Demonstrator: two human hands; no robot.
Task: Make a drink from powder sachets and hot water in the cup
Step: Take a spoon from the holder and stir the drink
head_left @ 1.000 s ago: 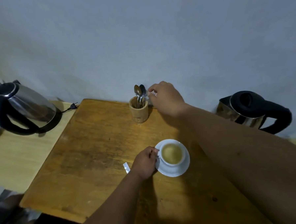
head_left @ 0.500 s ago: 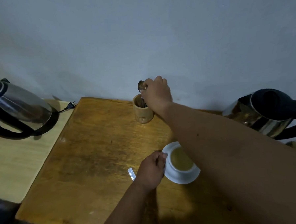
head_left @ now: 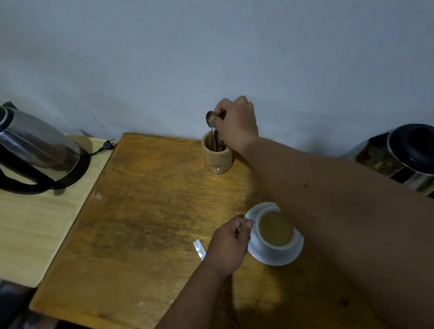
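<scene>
A white cup [head_left: 278, 244] holding a yellowish drink stands on a white saucer [head_left: 286, 257] on the wooden table [head_left: 151, 218]. My left hand [head_left: 227, 246] grips the cup's handle from the left. My right hand [head_left: 236, 123] is over the wooden holder [head_left: 217, 158] at the table's back edge, fingers closed on a metal spoon [head_left: 210, 120] whose bowl sticks up. A silvery torn sachet [head_left: 199, 249] lies partly hidden behind my left hand.
A steel kettle with black handle [head_left: 31, 151] sits on a paler side table [head_left: 25, 224] at left, its plug [head_left: 107, 145] lying loose. A second kettle [head_left: 411, 159] stands at right behind my forearm. The wall runs close behind.
My right hand has moved from beside the holder to above it and closed on a spoon. The view has shifted; the left hand stays on the cup.
</scene>
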